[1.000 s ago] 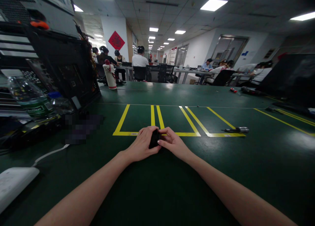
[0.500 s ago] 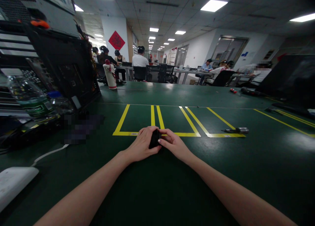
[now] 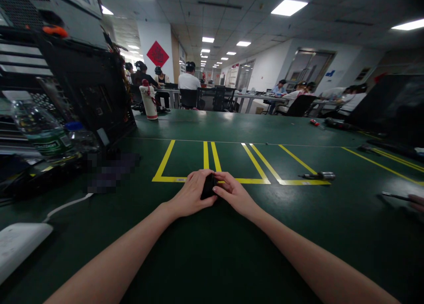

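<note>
A small black object, dark and partly covered by fingers, is between my two hands at the near edge of the yellow tape. Its exact kind cannot be made out. My left hand wraps over its left side, thumb along the near bottom. From the right, my right hand grips the same object with thumb and fingers. To the right, a screwdriver-like tool with a metallic end lies across the yellow tape.
On the left stand an open computer case, a water bottle and a white power strip with its cable. A white flask is at the back left. Another person's hand holds a thin dark tool at the right edge.
Another person's hand with a thin dark tool has come into view at the right edge. My hands and the black object stay nearly where they were.
</note>
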A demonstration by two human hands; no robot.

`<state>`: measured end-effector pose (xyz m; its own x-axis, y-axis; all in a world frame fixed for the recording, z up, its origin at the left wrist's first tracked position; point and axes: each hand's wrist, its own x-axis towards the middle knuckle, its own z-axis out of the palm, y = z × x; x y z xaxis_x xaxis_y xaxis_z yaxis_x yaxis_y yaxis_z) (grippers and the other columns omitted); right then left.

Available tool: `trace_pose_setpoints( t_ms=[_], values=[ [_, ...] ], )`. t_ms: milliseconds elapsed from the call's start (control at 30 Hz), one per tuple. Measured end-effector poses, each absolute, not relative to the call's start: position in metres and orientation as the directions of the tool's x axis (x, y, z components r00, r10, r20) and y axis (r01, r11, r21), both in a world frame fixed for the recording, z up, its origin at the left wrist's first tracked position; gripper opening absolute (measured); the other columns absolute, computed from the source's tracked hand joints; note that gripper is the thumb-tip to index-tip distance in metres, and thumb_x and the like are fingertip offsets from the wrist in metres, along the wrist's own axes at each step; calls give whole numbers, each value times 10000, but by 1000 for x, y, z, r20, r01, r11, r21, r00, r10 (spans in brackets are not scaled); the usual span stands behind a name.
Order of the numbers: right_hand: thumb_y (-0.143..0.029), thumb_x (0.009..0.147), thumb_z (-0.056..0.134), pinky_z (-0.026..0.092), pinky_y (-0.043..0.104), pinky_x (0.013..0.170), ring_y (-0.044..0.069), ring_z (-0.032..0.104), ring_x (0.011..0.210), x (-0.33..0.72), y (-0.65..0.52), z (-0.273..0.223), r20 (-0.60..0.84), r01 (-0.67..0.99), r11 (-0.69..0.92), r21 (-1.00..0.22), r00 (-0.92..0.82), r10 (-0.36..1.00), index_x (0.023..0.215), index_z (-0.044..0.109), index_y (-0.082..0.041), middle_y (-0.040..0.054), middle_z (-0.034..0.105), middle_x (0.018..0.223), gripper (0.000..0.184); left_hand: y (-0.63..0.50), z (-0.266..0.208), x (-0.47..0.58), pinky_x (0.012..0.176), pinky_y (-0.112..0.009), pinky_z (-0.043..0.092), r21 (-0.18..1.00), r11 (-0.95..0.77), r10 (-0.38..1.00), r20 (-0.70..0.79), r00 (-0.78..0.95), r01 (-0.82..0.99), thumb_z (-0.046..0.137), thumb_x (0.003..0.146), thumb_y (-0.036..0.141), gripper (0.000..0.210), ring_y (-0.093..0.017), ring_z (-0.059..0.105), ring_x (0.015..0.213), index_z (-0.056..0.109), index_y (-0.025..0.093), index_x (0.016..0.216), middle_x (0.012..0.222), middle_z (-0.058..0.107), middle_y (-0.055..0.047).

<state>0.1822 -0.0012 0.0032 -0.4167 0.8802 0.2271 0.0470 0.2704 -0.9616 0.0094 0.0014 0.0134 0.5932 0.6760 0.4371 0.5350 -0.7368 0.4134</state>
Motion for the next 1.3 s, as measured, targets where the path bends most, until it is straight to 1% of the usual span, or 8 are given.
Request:
trace_pose_setpoints(
  t_ms=[100,267,400,633,900,1000,1167,1300],
  values=[
    [-203,773,511,394,362,934,164,481,1058,183,-3,6,207,72,263,-962,-435,876,1095,442,-236,37,480,1106,331,0,14,9,970,-400,287,422,-731,683,430,591,537,539,750,281,513,-211,417,1070,284,197,1188,1127,430,-75],
    [-204,756,538,456,324,837,154,532,968,183,-5,6,231,27,271,-962,-446,865,979,472,-227,18,498,1000,234,-1,14,8,973,-406,282,427,-728,685,422,594,536,539,746,284,520,-215,414,1075,282,198,1189,1132,425,-78],
    [-211,758,537,447,316,853,153,533,978,183,-2,2,259,15,289,-957,-406,876,953,496,-223,13,510,981,199,1,12,9,973,-416,278,416,-733,680,435,590,539,551,737,288,538,-222,407,1084,278,200,1193,1138,421,-81],
    [-216,759,533,380,355,949,159,494,1050,184,1,1,226,75,279,-957,-409,884,1101,456,-234,39,498,1111,351,2,11,9,976,-405,275,410,-735,678,439,589,540,551,735,278,545,-217,408,1077,275,190,1196,1127,427,-83],
    [-239,762,533,463,300,809,141,548,931,182,-2,3,244,16,276,-961,-419,875,962,487,-227,9,519,958,206,1,12,9,973,-416,277,423,-730,683,433,587,537,551,735,281,546,-225,405,1085,274,200,1198,1145,417,-83],
    [-229,748,550,452,310,835,143,539,950,181,0,0,249,9,275,-961,-400,882,946,490,-223,9,520,967,207,1,13,9,967,-429,278,421,-728,685,433,586,540,548,737,281,538,-231,409,1083,277,204,1194,1140,420,-84],
    [-217,746,547,391,354,936,157,499,1034,183,2,0,227,41,264,-964,-398,889,1079,460,-234,35,496,1096,345,0,14,10,953,-434,288,421,-731,682,433,589,537,541,741,275,528,-232,421,1069,273,210,1191,1124,436,-81],
    [-229,741,556,425,353,888,160,528,985,183,-1,4,208,39,247,-968,-423,882,1028,473,-223,32,519,1039,298,-1,15,10,965,-424,284,423,-730,684,430,590,538,540,744,273,508,-223,423,1069,287,211,1180,1127,433,-76]
  ],
)
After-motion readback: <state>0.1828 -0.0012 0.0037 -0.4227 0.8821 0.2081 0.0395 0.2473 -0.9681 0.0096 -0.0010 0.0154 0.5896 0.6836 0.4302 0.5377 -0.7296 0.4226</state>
